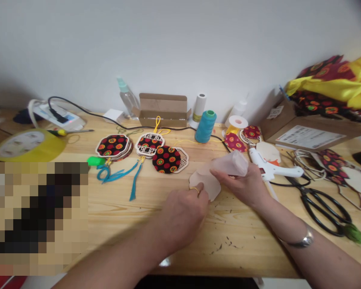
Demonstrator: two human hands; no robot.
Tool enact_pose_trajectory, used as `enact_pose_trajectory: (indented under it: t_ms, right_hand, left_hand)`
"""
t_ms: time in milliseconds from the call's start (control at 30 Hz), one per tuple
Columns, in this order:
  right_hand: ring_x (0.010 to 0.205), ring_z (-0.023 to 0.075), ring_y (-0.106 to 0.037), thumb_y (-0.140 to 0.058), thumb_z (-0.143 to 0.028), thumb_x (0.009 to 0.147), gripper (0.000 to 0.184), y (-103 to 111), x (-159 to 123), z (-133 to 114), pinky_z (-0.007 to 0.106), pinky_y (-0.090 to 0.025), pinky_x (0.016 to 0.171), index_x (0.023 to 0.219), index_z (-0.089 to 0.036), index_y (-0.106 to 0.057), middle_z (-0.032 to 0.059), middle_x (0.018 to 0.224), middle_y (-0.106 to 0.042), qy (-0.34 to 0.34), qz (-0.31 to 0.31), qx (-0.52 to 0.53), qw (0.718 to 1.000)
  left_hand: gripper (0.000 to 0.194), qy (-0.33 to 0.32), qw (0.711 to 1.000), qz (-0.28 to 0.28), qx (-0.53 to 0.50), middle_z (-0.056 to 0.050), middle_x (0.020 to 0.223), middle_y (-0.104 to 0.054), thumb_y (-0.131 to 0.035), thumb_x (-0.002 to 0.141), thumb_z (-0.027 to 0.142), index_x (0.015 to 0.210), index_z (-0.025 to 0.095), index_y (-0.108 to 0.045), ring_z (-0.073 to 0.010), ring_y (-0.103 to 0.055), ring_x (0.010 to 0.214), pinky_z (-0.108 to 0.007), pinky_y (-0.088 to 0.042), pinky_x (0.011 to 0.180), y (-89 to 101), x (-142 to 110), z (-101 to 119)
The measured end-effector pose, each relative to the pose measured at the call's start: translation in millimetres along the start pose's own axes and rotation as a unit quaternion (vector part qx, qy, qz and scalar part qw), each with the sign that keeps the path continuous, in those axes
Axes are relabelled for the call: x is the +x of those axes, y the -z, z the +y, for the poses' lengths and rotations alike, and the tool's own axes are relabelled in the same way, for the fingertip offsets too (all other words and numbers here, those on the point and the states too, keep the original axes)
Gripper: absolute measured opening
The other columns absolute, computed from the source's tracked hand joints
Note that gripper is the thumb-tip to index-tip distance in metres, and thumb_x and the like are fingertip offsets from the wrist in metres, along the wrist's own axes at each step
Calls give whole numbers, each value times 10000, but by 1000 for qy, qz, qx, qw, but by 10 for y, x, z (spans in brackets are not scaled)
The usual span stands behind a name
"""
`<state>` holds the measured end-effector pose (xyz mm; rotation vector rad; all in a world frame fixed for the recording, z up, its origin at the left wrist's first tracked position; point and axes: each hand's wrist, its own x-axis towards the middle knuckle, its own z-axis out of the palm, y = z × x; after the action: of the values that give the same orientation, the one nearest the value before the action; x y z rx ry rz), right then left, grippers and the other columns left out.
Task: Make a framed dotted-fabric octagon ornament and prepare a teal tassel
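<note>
Soft, fairly even light reaches my pale wooden tabletop (117, 224), with a small white glare spot near its front edge. A dim shadow runs along my bare right forearm (289, 224). The plain grey-white wall (168, 48) darkens at far left. My bare left hand (183, 216) looks slightly soft; coarse pixel blocks mask the near left, and the top right corner is dark.

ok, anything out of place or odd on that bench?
Dark scraps are strewn loose on the table between the forearms; they look like litter beside the otherwise grouped pieces. No obvious spill or damage. Lower left is pixelated, so can't tell there.
</note>
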<state>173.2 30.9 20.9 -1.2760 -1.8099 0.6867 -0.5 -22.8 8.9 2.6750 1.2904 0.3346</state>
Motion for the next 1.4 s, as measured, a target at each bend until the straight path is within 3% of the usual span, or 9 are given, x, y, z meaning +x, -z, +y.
enact_pose_trajectory:
  t_ms: [367, 567, 833, 1200, 1400]
  right_hand:
    - [652, 170, -659, -682, -310, 712, 164, -49, -35, -8, 244, -540, 579, 787, -165, -704, 54, 788, -721, 2, -63, 63, 996]
    - [610, 152, -637, -674, -316, 720, 163, -63, -32, 18, 230, -520, 544, 752, -157, -694, 51, 746, -710, -4, -46, 57, 997]
    - [469, 108, -520, -665, -352, 707, 264, -46, -12, 23, 200, -411, 403, 570, -139, -590, 13, 532, -600, -34, -3, 25, 999]
    - [434, 96, -480, -669, -354, 689, 303, -2, 21, -10, 196, -383, 375, 512, -143, -541, 5, 489, -559, -50, 46, 5, 998]
    - [477, 116, -535, -669, -347, 703, 243, -35, -27, 6, 208, -439, 420, 588, -140, -614, 19, 545, -615, -25, 4, 18, 1000]
  left_hand:
    - [144, -7, 1000, -18, 3, -94, 800, -644, -450, 800, 112, 893, 116, -560, -223, -624, 620, -362, -516, 504, 29, 15, 22]
    - [130, -5, 1000, 3, 22, -107, 818, -661, -479, 796, 131, 887, 114, -572, -217, -628, 605, -352, -521, 498, -2, 2, 23]
    - [113, -4, 1000, 3, 16, -129, 888, -668, -489, 786, 139, 860, 119, -572, -218, -635, 637, -362, -536, 534, -4, 1, 24]
    - [92, -2, 1000, 5, 16, -132, 875, -670, -487, 786, 144, 830, 127, -566, -224, -634, 630, -369, -531, 523, -1, -1, 10]
    - [128, -1, 1000, 7, 16, -123, 855, -664, -476, 796, 144, 878, 117, -570, -217, -630, 619, -350, -518, 513, -13, 5, 18]
